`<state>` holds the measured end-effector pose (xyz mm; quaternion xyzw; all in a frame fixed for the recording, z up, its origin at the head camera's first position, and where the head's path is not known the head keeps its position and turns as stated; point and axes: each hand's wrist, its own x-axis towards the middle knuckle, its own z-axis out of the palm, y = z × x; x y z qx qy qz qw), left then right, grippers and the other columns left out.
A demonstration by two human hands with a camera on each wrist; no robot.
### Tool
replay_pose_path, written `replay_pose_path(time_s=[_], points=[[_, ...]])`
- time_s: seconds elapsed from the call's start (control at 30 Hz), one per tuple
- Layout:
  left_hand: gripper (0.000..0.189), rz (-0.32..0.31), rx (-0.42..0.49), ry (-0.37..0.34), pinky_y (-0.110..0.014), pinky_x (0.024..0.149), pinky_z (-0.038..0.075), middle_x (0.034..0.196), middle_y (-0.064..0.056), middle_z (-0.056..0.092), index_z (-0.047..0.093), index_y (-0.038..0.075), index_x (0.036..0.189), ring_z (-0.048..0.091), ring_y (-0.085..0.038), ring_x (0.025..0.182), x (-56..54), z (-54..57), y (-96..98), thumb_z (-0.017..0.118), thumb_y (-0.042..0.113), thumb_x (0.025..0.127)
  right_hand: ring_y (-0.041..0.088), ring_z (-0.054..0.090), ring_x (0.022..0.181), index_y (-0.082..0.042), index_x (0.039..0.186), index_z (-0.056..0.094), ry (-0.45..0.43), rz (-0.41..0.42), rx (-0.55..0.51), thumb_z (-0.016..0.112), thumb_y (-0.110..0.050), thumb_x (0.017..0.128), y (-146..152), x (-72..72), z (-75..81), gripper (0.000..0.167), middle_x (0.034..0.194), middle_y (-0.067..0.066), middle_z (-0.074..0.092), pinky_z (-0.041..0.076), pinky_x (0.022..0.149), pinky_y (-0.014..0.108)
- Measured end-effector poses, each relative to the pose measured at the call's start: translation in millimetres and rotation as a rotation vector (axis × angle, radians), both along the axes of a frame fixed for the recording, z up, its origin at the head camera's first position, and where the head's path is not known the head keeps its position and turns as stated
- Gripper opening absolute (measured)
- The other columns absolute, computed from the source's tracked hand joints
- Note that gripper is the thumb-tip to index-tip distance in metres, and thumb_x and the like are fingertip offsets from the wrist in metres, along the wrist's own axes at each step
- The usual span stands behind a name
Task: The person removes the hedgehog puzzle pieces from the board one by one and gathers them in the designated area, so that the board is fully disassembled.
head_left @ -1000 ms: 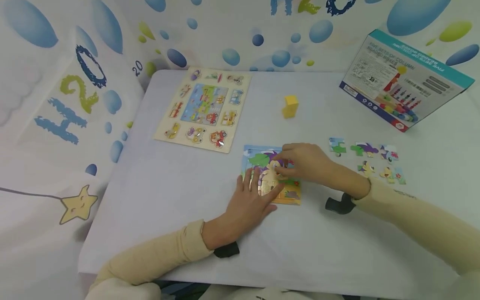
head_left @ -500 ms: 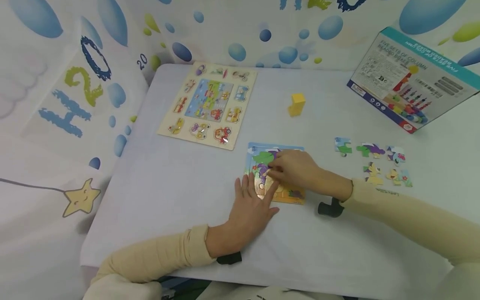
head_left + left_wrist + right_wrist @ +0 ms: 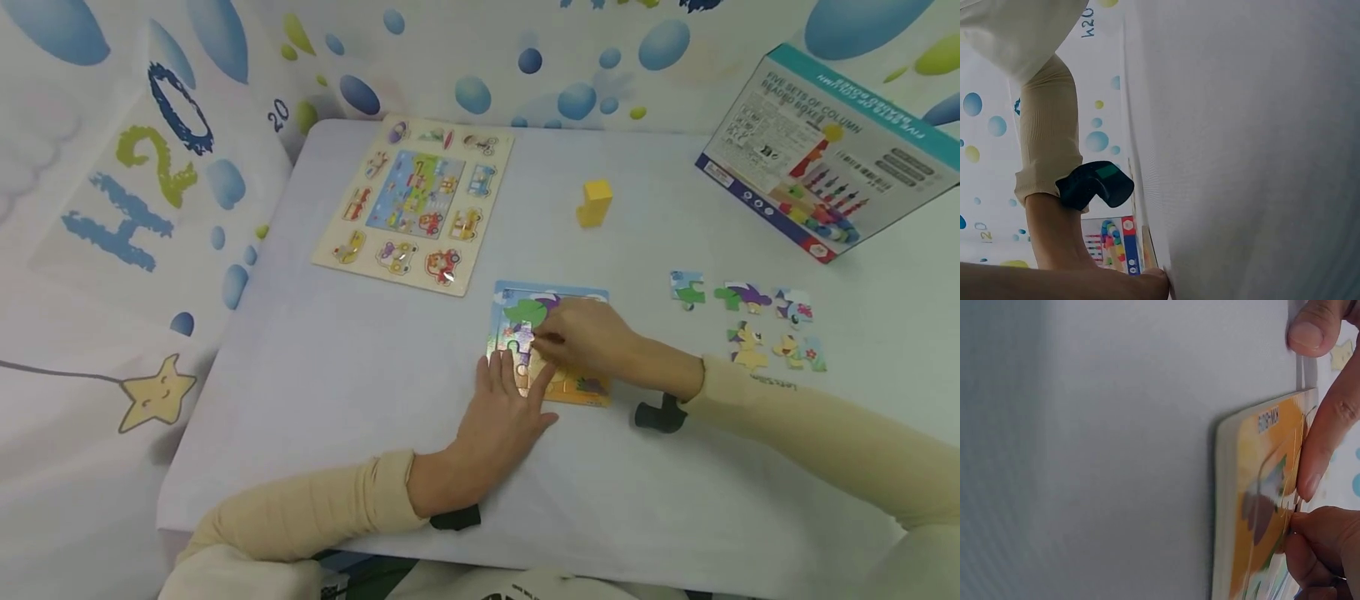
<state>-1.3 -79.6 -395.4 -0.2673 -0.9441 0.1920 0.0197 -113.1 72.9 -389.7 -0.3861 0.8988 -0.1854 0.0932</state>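
Observation:
A small jigsaw puzzle board [image 3: 553, 292] with a blue top border and an orange lower border lies in front of the person. The left hand [image 3: 498, 425] rests its straight, spread fingertips on the board's lower left. Over the middle of the board, the right hand [image 3: 592, 333] pinches a puzzle piece with thumb and forefinger; the piece is mostly hidden by the fingers. In the right wrist view, its pinched fingertips [image 3: 1300, 528] sit right at the board's surface, beside the left forefinger [image 3: 1329, 434]. The left wrist view shows a sleeve and tablecloth, with the board out of sight.
Several loose puzzle pieces [image 3: 746, 298] lie to the right of the board. A wooden vehicle puzzle [image 3: 450, 283] lies at the back left, yellow blocks [image 3: 596, 202] at the back middle. A toy box [image 3: 825, 158] stands at the back right.
The right hand has moved left across the board, its fingers closing together near the middle. The left fingers have drawn slightly back toward the lower edge. The head view has shifted slightly.

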Motion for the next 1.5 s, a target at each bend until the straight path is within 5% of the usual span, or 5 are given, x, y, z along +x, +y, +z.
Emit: replay_pose_path(time_s=[0.2, 0.37, 0.73, 1.1, 1.5], points=[[0.061, -0.039, 0.108, 0.039, -0.041, 0.098, 0.05, 0.124, -0.017, 0.066, 0.058, 0.009, 0.135, 0.064, -0.029, 0.116, 2.4, -0.9, 0.7, 0.05, 0.056, 0.097, 0.013, 0.056, 0.068, -0.007, 0.093, 0.077, 0.006, 0.004, -0.01, 0.071, -0.02, 0.09, 0.6, 0.3, -0.1, 0.015, 0.075, 0.0, 0.07, 0.049, 0.067, 0.031], [0.063, -0.042, 0.173, -0.016, -0.04, 0.096, 0.051, 0.127, -0.017, 0.064, 0.06, 0.001, 0.13, 0.062, -0.027, 0.119, 0.3, -0.3, 2.9, 0.052, 0.053, 0.097, 0.013, 0.056, 0.068, -0.007, 0.094, 0.077, 0.003, 0.006, -0.023, 0.071, -0.019, 0.089, 1.2, -1.4, -1.8, 0.015, 0.075, 0.0, 0.07, 0.049, 0.066, 0.03], [0.065, -0.062, 0.147, -0.028, -0.039, 0.092, 0.054, 0.125, -0.019, 0.065, 0.061, -0.002, 0.128, 0.065, -0.029, 0.115, -1.9, 0.5, 5.2, 0.051, 0.055, 0.096, 0.012, 0.05, 0.068, -0.008, 0.093, 0.078, -0.017, -0.02, 0.008, 0.07, -0.021, 0.089, 1.0, -1.4, 4.1, 0.015, 0.071, -0.004, 0.062, 0.043, 0.063, 0.027], [0.067, -0.07, 0.138, -0.006, -0.04, 0.09, 0.054, 0.123, -0.019, 0.066, 0.062, -0.002, 0.127, 0.065, -0.03, 0.113, -1.2, -0.9, 4.7, 0.053, 0.057, 0.095, 0.014, 0.053, 0.072, -0.009, 0.092, 0.077, 0.091, -0.015, 0.053, 0.07, -0.022, 0.087, 3.9, -5.5, 9.2, 0.016, 0.071, -0.003, 0.063, 0.048, 0.063, 0.028], [0.066, -0.096, 0.11, 0.022, -0.039, 0.09, 0.055, 0.122, -0.018, 0.067, 0.063, 0.0, 0.127, 0.065, -0.029, 0.113, -2.3, -3.7, 4.9, 0.051, 0.056, 0.096, 0.014, 0.052, 0.073, -0.009, 0.102, 0.077, 0.016, -0.126, 0.075, 0.07, -0.026, 0.088, 51.7, -13.2, 10.2, 0.023, 0.076, -0.003, 0.066, 0.045, 0.066, 0.029]])
